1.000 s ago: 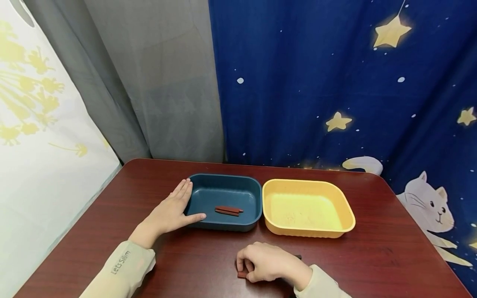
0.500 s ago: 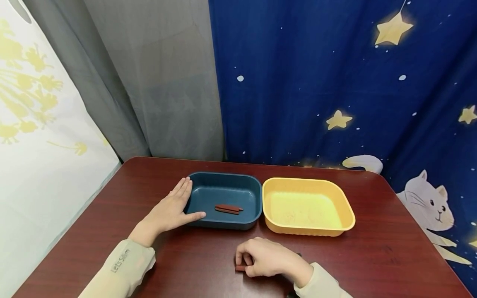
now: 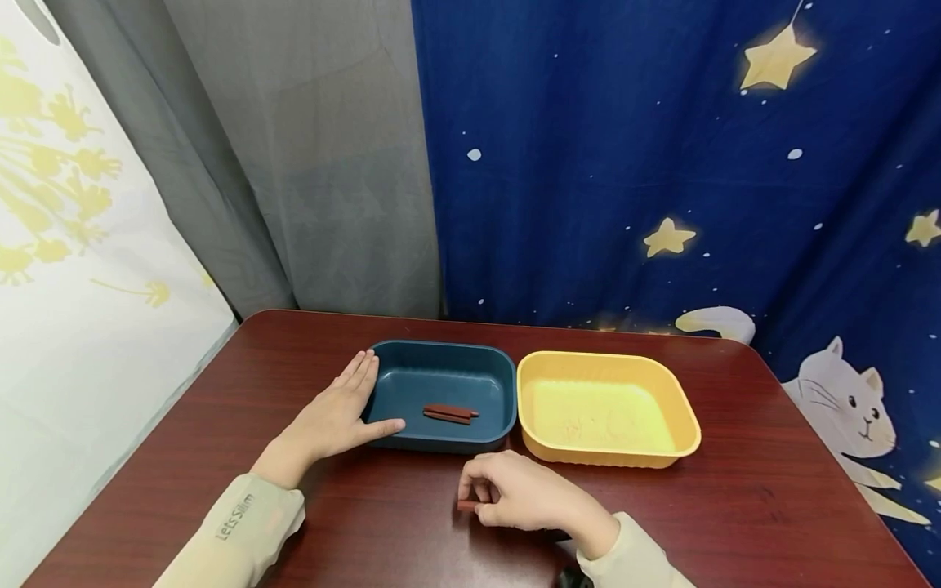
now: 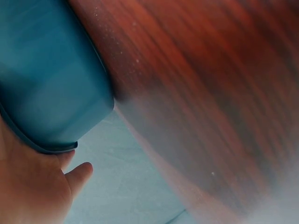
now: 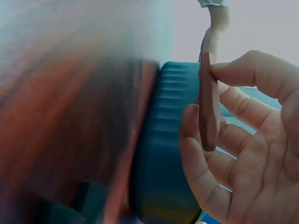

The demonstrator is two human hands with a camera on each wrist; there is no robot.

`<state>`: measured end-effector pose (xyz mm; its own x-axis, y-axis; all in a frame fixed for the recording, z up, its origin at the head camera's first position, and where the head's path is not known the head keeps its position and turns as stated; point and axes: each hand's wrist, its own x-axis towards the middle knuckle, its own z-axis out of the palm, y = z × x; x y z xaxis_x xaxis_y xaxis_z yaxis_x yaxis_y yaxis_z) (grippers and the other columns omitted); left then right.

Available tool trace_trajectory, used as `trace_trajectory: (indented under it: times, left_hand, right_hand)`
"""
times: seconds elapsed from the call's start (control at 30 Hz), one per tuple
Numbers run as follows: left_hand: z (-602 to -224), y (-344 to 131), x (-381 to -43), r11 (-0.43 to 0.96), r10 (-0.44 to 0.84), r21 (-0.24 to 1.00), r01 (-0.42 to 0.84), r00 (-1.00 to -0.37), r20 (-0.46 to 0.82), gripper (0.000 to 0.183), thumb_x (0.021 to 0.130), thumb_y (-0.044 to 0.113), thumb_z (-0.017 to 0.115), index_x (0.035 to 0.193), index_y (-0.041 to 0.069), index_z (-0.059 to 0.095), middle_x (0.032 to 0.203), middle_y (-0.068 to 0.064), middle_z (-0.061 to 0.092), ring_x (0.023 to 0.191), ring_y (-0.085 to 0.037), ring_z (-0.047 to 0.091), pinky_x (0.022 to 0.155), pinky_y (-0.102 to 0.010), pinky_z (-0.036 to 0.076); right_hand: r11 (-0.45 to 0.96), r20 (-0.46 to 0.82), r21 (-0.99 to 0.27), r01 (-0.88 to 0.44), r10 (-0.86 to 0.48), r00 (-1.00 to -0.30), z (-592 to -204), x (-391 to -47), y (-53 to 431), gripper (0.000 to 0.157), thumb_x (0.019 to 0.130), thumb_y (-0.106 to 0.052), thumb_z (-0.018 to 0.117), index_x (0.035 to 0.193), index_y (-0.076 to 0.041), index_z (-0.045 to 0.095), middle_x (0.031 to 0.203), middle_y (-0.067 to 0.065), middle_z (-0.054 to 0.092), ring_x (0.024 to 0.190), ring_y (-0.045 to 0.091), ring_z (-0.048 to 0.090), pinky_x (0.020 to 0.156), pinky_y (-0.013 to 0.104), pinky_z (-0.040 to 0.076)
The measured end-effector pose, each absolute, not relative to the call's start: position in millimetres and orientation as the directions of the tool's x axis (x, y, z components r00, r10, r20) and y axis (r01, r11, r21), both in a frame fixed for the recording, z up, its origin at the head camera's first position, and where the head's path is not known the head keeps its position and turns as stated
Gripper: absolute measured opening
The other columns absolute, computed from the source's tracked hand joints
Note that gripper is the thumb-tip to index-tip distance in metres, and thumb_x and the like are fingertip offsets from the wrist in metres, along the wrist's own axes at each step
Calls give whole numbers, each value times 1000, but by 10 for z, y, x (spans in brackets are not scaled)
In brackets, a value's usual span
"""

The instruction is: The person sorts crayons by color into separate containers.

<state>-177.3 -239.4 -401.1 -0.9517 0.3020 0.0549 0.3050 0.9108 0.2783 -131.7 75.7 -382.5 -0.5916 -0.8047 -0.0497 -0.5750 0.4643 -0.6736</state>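
Head view, lower centre of the frame: how is the item there to be entered?

Brown stick (image 3: 466, 505), one, short, straight, faceted, in front of the blue tray (image 3: 441, 446). It is pinched by the right grip (image 3: 529, 494), which is closed only as far as its thickness. In the right wrist view, the thumb is set near the upper end and curled fingers are ranged along the other side; the stick appears to be lifted off the desk (image 3: 367, 523).

And its handling?

Judged light and stiff, probably wood; no bending expected. The faces look matt, so little slip is likely. Because it is slim, it could be snapped by a hard squeeze or rolled out of a loose pinch. It is best taken by opposite flat faces, near the middle, for balance.

Other entries?

Two similar brown sticks (image 3: 448, 410), laid side by side on the blue tray's floor, centre of the frame. The tray's left rim is touched by the left grip (image 3: 334, 420), its fingers extended and thumb spread along the near edge; no stick is held there. A yellow tray (image 3: 610, 458) is placed just beside, right of centre.
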Motion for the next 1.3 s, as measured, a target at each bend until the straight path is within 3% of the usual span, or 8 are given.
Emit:
trace_trajectory:
  times: [0.8, 1.3]
  left_hand:
    - [-4002, -2389, -1776, 915, 296, 270, 299, -954, 53, 118, 82, 82, 50, 158, 0, 13, 168, -14, 7, 156, -33, 6, 122, -56, 21]
    - [-4010, -2382, -1758, 917, 285, 275, 288, -957, 51, 118, 82, 83, 49, 158, 0, 13, 168, -13, 8, 156, -32, 6, 122, -55, 22]
  right_hand:
    - [374, 129, -737, -563, -739, -661, -3589, -1594, 636, 21, 88, -2, 65, 102, -16, 71, 81, -5, 56, 67, 3, 51, 62, 19, 48]
    - [352, 168, -760, -546, -706, -688, -3731, -1924, 483, 18, 91, -3, 66, 105, -12, 73, 86, 1, 64, 76, 8, 56, 72, 27, 53]
